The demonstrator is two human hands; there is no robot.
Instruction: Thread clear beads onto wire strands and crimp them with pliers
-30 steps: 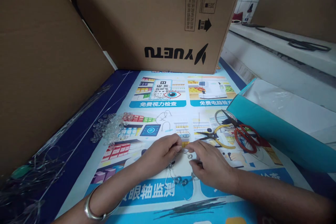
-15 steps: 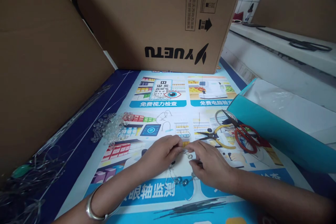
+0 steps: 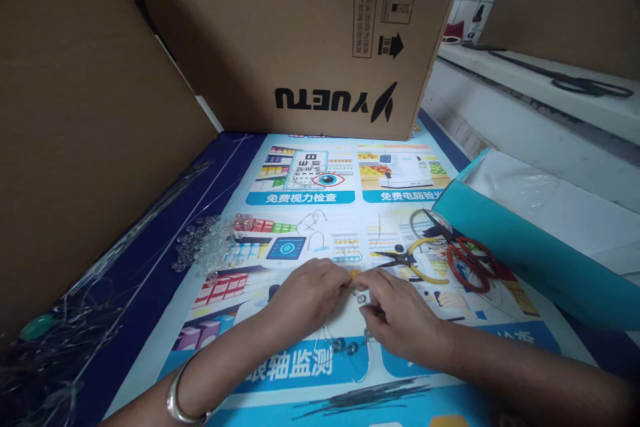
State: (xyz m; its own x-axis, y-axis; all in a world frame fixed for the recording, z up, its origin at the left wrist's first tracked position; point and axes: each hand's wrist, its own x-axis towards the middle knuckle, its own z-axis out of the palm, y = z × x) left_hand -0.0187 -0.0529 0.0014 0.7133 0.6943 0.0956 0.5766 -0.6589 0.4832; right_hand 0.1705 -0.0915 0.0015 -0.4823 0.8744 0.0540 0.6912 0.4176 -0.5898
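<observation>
My left hand (image 3: 315, 293) and my right hand (image 3: 403, 303) meet at the fingertips over the printed sheet, both pinching a thin beaded wire. Clear round beads (image 3: 345, 345) on that strand hang down below and between my hands, some resting on the sheet. One bead (image 3: 361, 299) shows beside my right fingers. The exact spot where the wire is gripped is hidden by my fingertips. Just beyond my right hand lie yellow-handled pliers (image 3: 417, 263) and red-handled scissors (image 3: 470, 257). A heap of loose clear beads (image 3: 210, 247) sits past my left hand.
Cut dark wires (image 3: 365, 397) lie near the front. Tangled wire (image 3: 55, 353) and long wire lengths (image 3: 145, 220) are at left. A cardboard box (image 3: 300, 33) walls the back and left. At right stands a teal box (image 3: 530, 247), below a ledge holding large scissors (image 3: 580, 83).
My left hand has shifted slightly right, its fingertips now touching those of my right hand. My right hand stays almost in place.
</observation>
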